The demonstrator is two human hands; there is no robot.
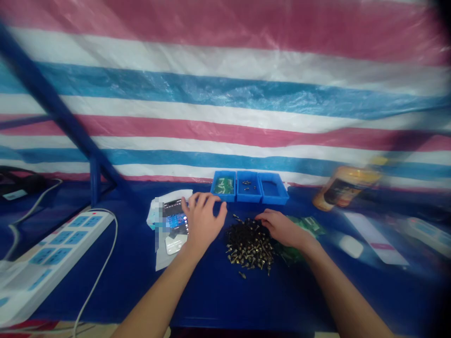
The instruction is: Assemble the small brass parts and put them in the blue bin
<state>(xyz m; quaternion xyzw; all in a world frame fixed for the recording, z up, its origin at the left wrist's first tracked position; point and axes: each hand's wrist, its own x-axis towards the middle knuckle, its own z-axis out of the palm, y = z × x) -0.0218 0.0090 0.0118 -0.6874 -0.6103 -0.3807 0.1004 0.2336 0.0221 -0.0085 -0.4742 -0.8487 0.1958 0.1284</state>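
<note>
On the blue tabletop lies a heap of small brass-and-black metal pieces [251,249], too small for me to name their kind. My right hand [282,228] is at the heap's far right edge, thumb and fingertips pressed together; whether a piece is between them cannot be seen. To the left, my left hand [205,217] is open with fingers spread, over the right side of a phone [175,220] with a lit screen. The phone rests on white paper or packaging [161,260]. One loose metal piece [242,275] lies in front of the heap.
Behind the heap stand three joined blue trays [249,200]; the left has green-and-white items, the middle a few small pieces. Green plastic packets [306,225] lie under my right forearm. A bottle [347,188] stands right, a white power strip [63,256] left with its cable.
</note>
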